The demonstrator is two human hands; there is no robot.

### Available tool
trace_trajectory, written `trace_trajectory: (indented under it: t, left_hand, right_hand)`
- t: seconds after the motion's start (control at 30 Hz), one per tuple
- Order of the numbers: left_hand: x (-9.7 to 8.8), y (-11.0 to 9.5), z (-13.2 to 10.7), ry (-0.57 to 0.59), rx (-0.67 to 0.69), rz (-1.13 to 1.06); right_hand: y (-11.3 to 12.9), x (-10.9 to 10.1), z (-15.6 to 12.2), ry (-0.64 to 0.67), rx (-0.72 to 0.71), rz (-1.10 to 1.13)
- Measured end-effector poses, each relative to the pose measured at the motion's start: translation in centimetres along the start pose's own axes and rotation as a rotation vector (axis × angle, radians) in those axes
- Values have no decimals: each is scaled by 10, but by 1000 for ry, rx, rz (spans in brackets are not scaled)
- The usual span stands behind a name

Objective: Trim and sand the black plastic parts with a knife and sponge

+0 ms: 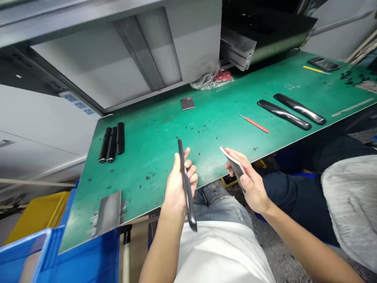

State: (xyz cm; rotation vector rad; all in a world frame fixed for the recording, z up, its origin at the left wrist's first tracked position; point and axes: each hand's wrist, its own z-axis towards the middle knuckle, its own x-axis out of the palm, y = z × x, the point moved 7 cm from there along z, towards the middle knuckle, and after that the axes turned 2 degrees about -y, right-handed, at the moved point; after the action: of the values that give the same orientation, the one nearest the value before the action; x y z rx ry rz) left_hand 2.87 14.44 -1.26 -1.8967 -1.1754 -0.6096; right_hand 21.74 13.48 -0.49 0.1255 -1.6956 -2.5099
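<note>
My left hand (174,190) is wrapped round a long, slim black plastic piece (185,182) with rounded ends, held upright on edge over the front of the green table (159,145). In my right hand (253,186) is a thin flat pad (235,163), grey on its face with a pale edge, gripped between thumb and fingers. The pad and the black piece are apart. A similar small grey pad (187,103) lies toward the back of the table. A red-handled craft knife (257,124) rests beyond my right hand.
Two glossy black pieces (284,114) lie at the right; three more (111,143) at the left. A grey block (108,212) sits by the front left corner. Black scraps dot the table. Behind are a plastic bag (209,80), yellow knife (315,70) and phone (323,63). A blue bin (85,255) stands left.
</note>
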Motion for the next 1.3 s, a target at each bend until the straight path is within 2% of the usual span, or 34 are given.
trace_trajectory:
  t: [0.07,0.17,0.23,0.3,0.37,0.43,0.5,0.57,0.67,0.77,0.8,0.9,0.93,0.97,1.03,1.07,1.1,1.13,1.2,1.23,1.3]
  left_hand:
    - [3,1,0,-19,4,9]
    - [8,-5,1,-52,6,-34]
    - [10,-14,3,-82,25,-96]
    - [10,-25,6,-118,59,-152]
    - [10,-32,7,-154,84,-178]
    - [11,-33,5,-177,94,-174]
    - [13,-30,2,-182,96,-147]
    - [14,-26,-3,-167,111,-104]
    - [16,-19,-13,-92,127,-14]
    - [14,-5,-31,42,129,85]
    - [13,-2,-39,104,152,146]
    - [8,5,-64,262,261,448]
    - [7,6,-72,298,285,555]
    - [5,8,-79,330,292,644]
    - [5,12,-93,403,275,754]
    - [6,13,-100,435,278,797]
    - [6,13,-106,451,295,838]
    - [6,13,-111,446,324,875]
    - [2,12,-120,404,403,948]
    - [0,12,-123,398,457,1000]
    - [-3,8,-132,421,664,1143]
  right_hand:
    - [22,20,2,156,-190,-95]
    - [57,53,-25,321,-641,-315]
    - [68,71,-57,366,-925,-423]
    - [68,80,-81,336,-1044,-465]
    - [63,79,-87,206,-1035,-477]
    - [62,72,-81,5,-1041,-503]
    - [64,69,-70,-132,-1104,-612]
    - [68,63,-50,-212,-1076,-735]
    - [74,49,-25,-235,-966,-770]
    - [79,41,-23,-172,-1024,-747]
    - [78,34,-20,-189,-973,-752]
    - [75,1,-9,-348,-659,-645]
    - [78,-5,-9,-351,-631,-590]
    - [85,-5,-10,-308,-674,-554]
    - [104,9,-17,-132,-880,-579]
    - [110,16,-18,-53,-924,-607]
    - [114,18,-14,-17,-897,-623]
    - [115,17,-7,-27,-812,-622]
    - [116,6,4,-107,-605,-545]
    - [120,4,4,-106,-597,-510]
    - [133,8,-7,-13,-727,-532]
